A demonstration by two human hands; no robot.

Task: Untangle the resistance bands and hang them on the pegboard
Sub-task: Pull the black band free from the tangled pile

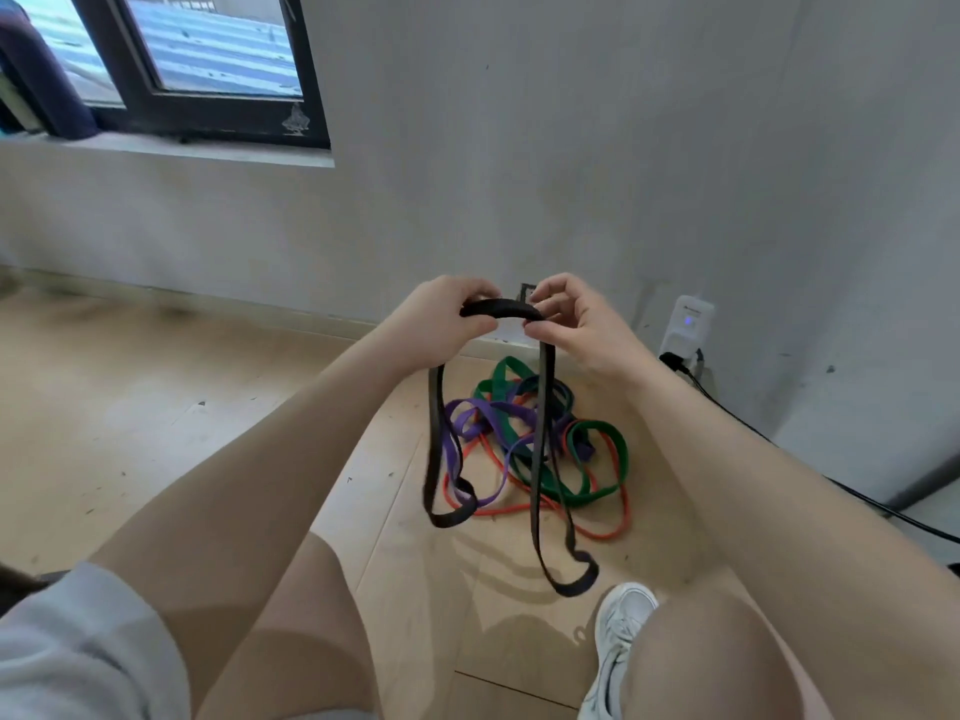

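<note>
Black band (501,307) pinched at chest height by left hand (441,324) and right hand (582,324), 2 loops dangling over floor tangle (524,439). Risk: loops snagging purple band, dragging tangle along.

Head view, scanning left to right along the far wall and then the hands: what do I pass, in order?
Window → left hand gripping the black band → right hand pinching the same band → white plug-in device on the wall. The tangled bands lie on the floor below the hands.
</note>
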